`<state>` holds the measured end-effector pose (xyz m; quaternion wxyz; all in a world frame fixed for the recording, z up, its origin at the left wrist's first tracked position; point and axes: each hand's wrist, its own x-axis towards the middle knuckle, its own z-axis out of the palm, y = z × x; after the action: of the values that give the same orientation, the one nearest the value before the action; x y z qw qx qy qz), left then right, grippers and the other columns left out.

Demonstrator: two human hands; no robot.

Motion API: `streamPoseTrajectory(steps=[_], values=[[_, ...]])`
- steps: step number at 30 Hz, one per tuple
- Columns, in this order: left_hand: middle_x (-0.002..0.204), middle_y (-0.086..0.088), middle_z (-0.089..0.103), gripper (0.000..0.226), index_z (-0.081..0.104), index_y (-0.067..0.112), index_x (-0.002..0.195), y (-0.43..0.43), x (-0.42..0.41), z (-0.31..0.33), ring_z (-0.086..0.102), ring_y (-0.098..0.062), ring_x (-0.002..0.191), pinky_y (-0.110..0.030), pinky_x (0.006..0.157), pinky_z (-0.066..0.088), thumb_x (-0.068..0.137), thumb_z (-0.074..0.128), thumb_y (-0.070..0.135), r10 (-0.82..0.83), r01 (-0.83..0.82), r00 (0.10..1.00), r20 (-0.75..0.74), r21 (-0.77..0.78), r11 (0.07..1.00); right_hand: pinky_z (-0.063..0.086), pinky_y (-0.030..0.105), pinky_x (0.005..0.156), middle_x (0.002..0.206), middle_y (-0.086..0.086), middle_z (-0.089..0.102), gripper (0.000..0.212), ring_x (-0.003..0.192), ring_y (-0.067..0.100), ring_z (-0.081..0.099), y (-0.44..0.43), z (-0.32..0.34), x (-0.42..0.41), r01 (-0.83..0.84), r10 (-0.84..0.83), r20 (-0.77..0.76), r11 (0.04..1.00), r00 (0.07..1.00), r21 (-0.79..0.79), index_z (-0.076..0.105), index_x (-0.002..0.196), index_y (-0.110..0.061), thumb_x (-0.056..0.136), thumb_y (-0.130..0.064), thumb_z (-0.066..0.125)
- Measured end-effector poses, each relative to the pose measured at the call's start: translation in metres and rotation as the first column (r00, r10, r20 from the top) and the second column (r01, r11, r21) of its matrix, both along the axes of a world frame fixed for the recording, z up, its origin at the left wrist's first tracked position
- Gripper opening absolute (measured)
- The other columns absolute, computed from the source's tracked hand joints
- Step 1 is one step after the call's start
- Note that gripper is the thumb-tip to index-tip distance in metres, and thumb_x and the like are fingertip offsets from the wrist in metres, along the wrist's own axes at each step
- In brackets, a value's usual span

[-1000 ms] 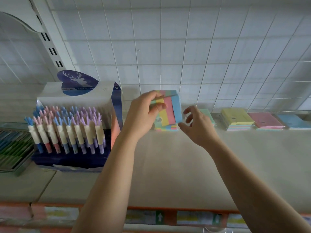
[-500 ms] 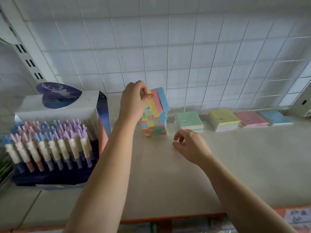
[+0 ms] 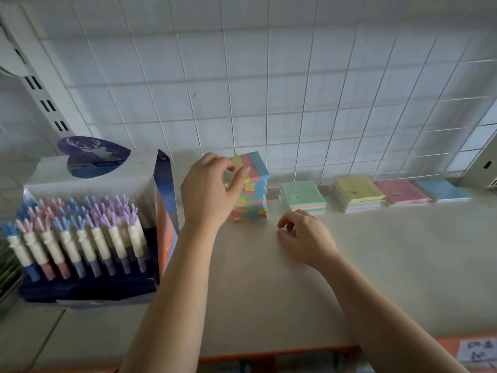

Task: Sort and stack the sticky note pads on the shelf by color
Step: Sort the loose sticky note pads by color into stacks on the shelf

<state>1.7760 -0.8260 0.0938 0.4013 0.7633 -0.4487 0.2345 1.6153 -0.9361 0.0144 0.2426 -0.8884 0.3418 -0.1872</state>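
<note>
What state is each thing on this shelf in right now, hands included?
left hand, pinches the top striped pad at its left edge.
right hand, loosely curled, holding nothing.
striped stack, tall, upright, edges uneven.
green-topped stack, low, lying flat.
yellow-topped stack, low, lying flat.
pink stack, thin, lying flat.
blue stack, thin, flat, farthest right.
pen display box, open at the front, pens upright.

At far left, a white and navy display box, open at the front, packed with upright rows of pens topped with blue, pink and purple antler shapes. On top of its back wall, a dark heart-shaped card printed with a pale deer. Behind, a white wire grid over the wall; beside it, a slotted white upright. At bottom right, a blurred price label.
</note>
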Motion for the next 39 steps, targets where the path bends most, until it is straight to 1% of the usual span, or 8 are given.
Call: streamPoseTrajectory(steps=[4,10,17,21,30,34,36,39], values=[[0.090,0.006,0.059,0.027,0.066,0.020,0.085,0.003,0.001,-0.011,0.057,-0.014,0.082,-0.029,0.063,0.044,0.077,0.068,0.046,-0.054,0.056,0.998,-0.032,0.078,0.995,0.041,0.027,0.065,0.087,-0.006,0.054,0.015,0.076,0.014,0.049,-0.001,-0.001,-0.001,-0.007,0.007,0.006,1.000,1.000,-0.012,0.062,0.094,-0.022,0.079,-0.021,0.060],[0.096,0.001,0.063,0.017,0.068,0.014,0.091,0.005,0.002,-0.017,0.057,-0.014,0.090,-0.023,0.074,0.042,0.081,0.072,0.026,-0.057,0.053,0.987,-0.149,-0.032,0.998,0.043,0.028,0.066,0.087,-0.006,0.054,0.013,0.075,0.014,0.049,-0.001,-0.002,-0.001,-0.009,0.009,0.013,1.000,1.000,-0.003,0.064,0.091,-0.022,0.078,-0.022,0.060],[0.094,0.008,0.065,0.026,0.063,0.015,0.097,0.003,-0.001,-0.020,0.058,-0.010,0.088,-0.023,0.071,0.042,0.081,0.072,0.034,-0.079,0.066,0.964,-0.254,-0.058,0.996,0.041,0.027,0.064,0.086,-0.006,0.053,0.013,0.074,0.014,0.049,-0.002,-0.003,-0.001,-0.008,0.008,0.003,1.000,1.000,-0.001,0.064,0.090,-0.022,0.078,-0.021,0.060],[0.099,0.006,0.066,0.027,0.060,0.017,0.101,0.001,-0.001,-0.022,0.058,-0.011,0.091,-0.028,0.072,0.046,0.084,0.068,0.036,-0.069,0.060,0.964,-0.259,-0.041,0.997,0.042,0.027,0.065,0.086,-0.006,0.054,0.013,0.075,0.014,0.049,-0.003,-0.002,-0.001,-0.013,0.013,-0.004,1.000,1.000,0.002,0.064,0.091,-0.022,0.079,-0.021,0.060],[0.105,0.008,0.062,0.027,0.056,0.020,0.105,-0.003,-0.003,-0.025,0.055,-0.010,0.092,-0.027,0.068,0.043,0.087,0.063,0.040,-0.017,0.016,0.970,-0.244,-0.008,1.000,0.044,0.029,0.066,0.086,-0.005,0.055,0.012,0.074,0.014,0.050,-0.002,-0.003,-0.001,-0.018,0.018,0.014,1.000,1.000,0.006,0.064,0.090,-0.022,0.079,-0.021,0.061],[0.123,-0.006,0.054,0.030,0.057,0.015,0.110,-0.003,-0.005,-0.027,0.050,-0.020,0.116,-0.027,0.086,0.045,0.086,0.066,0.032,-0.024,0.024,0.992,-0.126,0.001,1.000,0.045,0.030,0.069,0.083,-0.005,0.056,0.011,0.072,0.014,0.049,-0.005,0.001,-0.005,-0.050,0.049,0.038,0.998,0.998,0.039,0.064,0.090,-0.021,0.079,-0.019,0.062],[0.119,-0.011,0.051,0.031,0.059,0.012,0.109,-0.001,-0.008,-0.024,0.051,-0.024,0.110,-0.028,0.086,0.044,0.084,0.068,0.030,0.006,-0.007,0.999,-0.032,-0.042,0.999,0.044,0.028,0.068,0.080,-0.005,0.060,0.010,0.068,0.013,0.050,-0.007,0.006,-0.009,-0.078,0.075,0.059,0.995,0.995,0.064,0.064,0.090,-0.020,0.081,-0.019,0.062],[0.099,-0.008,0.056,0.024,0.062,0.012,0.098,0.001,-0.019,-0.014,0.053,-0.025,0.088,-0.034,0.075,0.045,0.084,0.065,0.030,0.025,-0.020,0.993,0.115,-0.047,0.999,0.044,0.027,0.067,0.077,-0.006,0.063,0.010,0.063,0.008,0.051,-0.012,0.014,-0.017,-0.085,0.079,0.089,0.994,0.993,0.071,0.064,0.092,-0.020,0.082,-0.019,0.063]])
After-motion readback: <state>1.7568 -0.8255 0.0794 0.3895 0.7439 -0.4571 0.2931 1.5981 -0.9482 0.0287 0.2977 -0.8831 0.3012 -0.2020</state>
